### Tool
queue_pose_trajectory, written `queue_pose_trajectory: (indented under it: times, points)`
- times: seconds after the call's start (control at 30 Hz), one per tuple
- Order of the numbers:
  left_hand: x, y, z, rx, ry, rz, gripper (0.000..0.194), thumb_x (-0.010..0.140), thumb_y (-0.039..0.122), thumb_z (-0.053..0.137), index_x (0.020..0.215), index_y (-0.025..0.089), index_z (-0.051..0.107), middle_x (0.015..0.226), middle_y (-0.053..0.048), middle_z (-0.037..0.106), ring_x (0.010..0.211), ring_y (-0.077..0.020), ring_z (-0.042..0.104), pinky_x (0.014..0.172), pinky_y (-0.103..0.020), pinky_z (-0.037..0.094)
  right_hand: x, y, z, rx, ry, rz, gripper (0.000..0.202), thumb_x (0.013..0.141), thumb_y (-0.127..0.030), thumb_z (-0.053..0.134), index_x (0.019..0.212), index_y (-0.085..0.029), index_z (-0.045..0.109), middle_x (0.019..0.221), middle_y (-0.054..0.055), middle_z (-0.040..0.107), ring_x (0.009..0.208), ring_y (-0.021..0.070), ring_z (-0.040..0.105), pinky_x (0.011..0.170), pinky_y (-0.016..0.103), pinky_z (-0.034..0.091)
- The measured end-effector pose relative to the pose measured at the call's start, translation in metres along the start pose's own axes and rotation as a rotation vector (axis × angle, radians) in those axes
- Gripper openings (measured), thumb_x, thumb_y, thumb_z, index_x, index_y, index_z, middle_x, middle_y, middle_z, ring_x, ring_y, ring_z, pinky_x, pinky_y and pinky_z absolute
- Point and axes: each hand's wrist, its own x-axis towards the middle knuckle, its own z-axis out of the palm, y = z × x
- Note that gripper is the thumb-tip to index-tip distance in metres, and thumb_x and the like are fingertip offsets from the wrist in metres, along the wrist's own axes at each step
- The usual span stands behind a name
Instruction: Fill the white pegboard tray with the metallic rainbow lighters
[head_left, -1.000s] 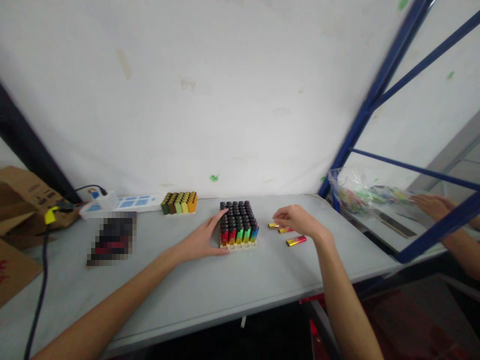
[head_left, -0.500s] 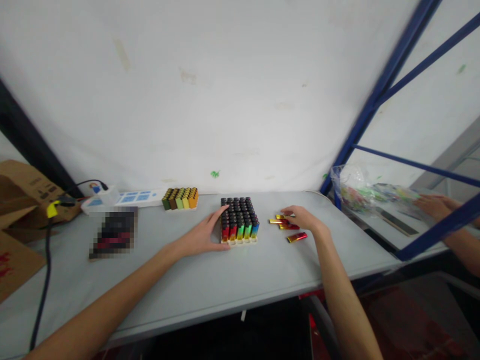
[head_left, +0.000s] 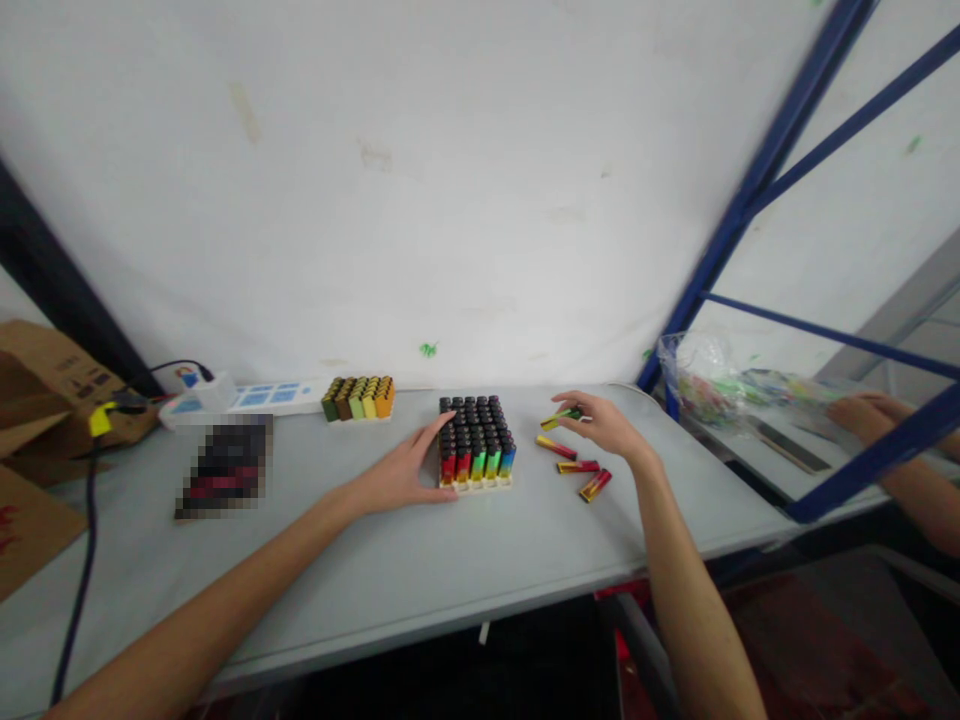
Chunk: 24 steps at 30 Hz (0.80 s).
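Observation:
Rows of black-topped lighters with red, green and blue bodies stand in a white tray (head_left: 480, 486) on the grey table. My left hand (head_left: 405, 468) lies against the tray's left side, thumb at its front corner and a finger along the lighters' tops. Between the thumb and fingers of my right hand (head_left: 596, 420) is a green and yellow lighter sleeve (head_left: 556, 419), held above the table right of the tray. Three red and gold sleeves (head_left: 556, 447) lie apart below that hand.
A second tray of green, yellow and orange pieces (head_left: 358, 398) stands behind left, beside a power strip (head_left: 277, 396). Farther left are a blurred dark object and paper bags (head_left: 60, 400). Blue rack bars (head_left: 720, 240), plastic bags and another person's hands are at right.
My right hand has picked up a green and yellow sleeve and tilted it. The red and gold sleeves beneath have spread apart. My left hand remains at the tray.

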Motion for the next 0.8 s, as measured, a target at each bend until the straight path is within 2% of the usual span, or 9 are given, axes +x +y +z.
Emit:
queue_pose_trajectory:
  times: [0.1,0.2,0.3,0.4,0.6,0.8]
  points:
    - [0.0,0.001,0.0,0.011,-0.008,-0.003,0.121,0.074,0.056,0.084,0.163,0.027,0.008,0.166,-0.016,0.026,0.15,-0.0373,0.032,0.125,-0.054,0.024,-0.002,-0.03,0.003,0.216,0.001,-0.093,0.037,0.085,-0.032,0.07,0.12,-0.021,0.063,0.108,0.008,0.073,0.095,0.0199,0.07,0.085,0.034,0.057]
    - [0.0,0.001,0.0,0.013,-0.009,0.001,0.121,0.075,0.056,0.083,0.163,0.027,0.007,0.166,-0.016,0.026,0.15,-0.0368,0.032,0.125,-0.054,0.024,-0.005,-0.058,0.008,0.317,-0.039,-0.127,0.031,0.083,-0.031,0.072,0.111,-0.02,0.063,0.107,0.007,0.071,0.089,0.0172,0.068,0.079,0.031,0.057]
    - [0.0,0.001,0.001,0.007,-0.006,0.013,0.12,0.075,0.056,0.083,0.163,0.026,0.007,0.166,-0.017,0.026,0.15,-0.0368,0.032,0.125,-0.054,0.025,-0.01,-0.077,0.012,0.31,-0.063,-0.132,0.022,0.083,-0.028,0.071,0.102,-0.019,0.065,0.101,0.006,0.071,0.078,0.014,0.065,0.073,0.029,0.056]
    - [0.0,0.0,0.001,0.0,-0.001,0.018,0.121,0.075,0.056,0.084,0.163,0.027,0.007,0.165,-0.017,0.028,0.15,-0.0366,0.033,0.124,-0.054,0.026,-0.012,-0.088,0.014,0.276,-0.089,-0.151,0.019,0.085,-0.03,0.07,0.099,-0.017,0.068,0.099,0.006,0.071,0.077,0.0143,0.064,0.074,0.03,0.057]
    - [0.001,-0.001,0.002,-0.011,-0.01,0.017,0.123,0.074,0.057,0.084,0.163,0.028,0.004,0.166,-0.016,0.026,0.151,-0.0362,0.03,0.125,-0.054,0.024,-0.015,-0.1,0.014,0.206,-0.17,-0.205,0.028,0.088,-0.04,0.07,0.106,-0.019,0.074,0.105,0.008,0.074,0.091,0.0199,0.069,0.083,0.035,0.06]
    - [0.002,-0.001,0.003,-0.013,-0.009,0.035,0.126,0.072,0.058,0.085,0.164,0.026,0.005,0.167,-0.014,0.023,0.151,-0.0359,0.029,0.126,-0.051,0.024,-0.016,-0.115,0.028,0.239,-0.212,-0.238,0.031,0.091,-0.041,0.069,0.113,-0.02,0.076,0.104,0.008,0.072,0.087,0.0173,0.07,0.076,0.029,0.061]
